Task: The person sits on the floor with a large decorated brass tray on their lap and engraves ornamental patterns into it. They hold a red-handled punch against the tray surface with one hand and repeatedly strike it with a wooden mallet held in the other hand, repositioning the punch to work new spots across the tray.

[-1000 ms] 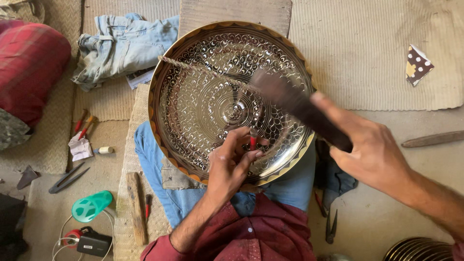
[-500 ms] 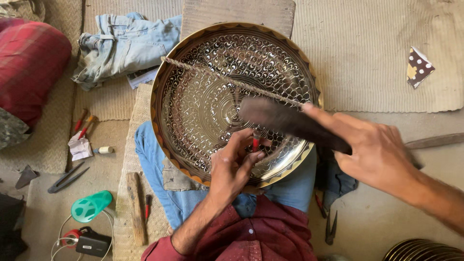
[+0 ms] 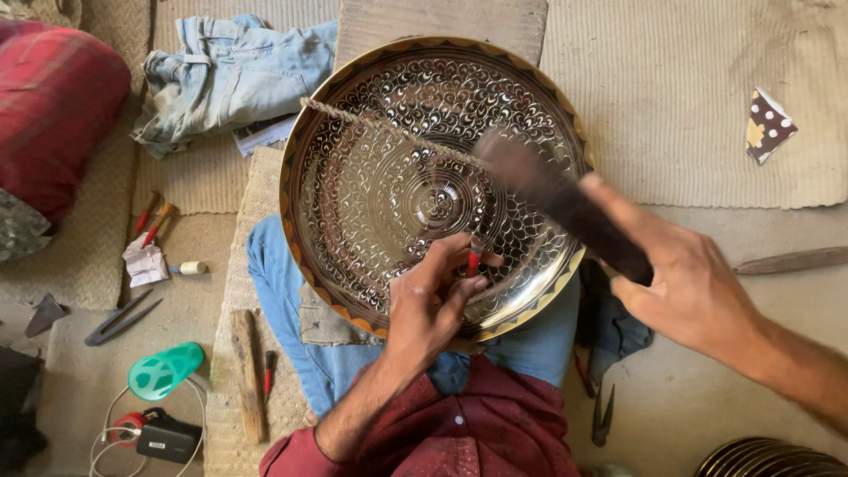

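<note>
The left hand [image 3: 430,305] has its fingers [image 3: 463,291] pinched together on a small red-handled chisel [image 3: 473,258], whose tip stands on the large round engraved metal tray [image 3: 371,185] directly beneath the fingertips, in the lower-right part of the pattern. The right hand [image 3: 693,287] is clamped around the handle of a dark, blurred wooden mallet [image 3: 552,199], whose head is above and to the right of the chisel, clear of the left fingers. Beyond both hands, a taut twisted cord [image 3: 380,128] crosses the tray, which rests tilted on the person's blue-jeaned lap [image 3: 283,300].
</note>
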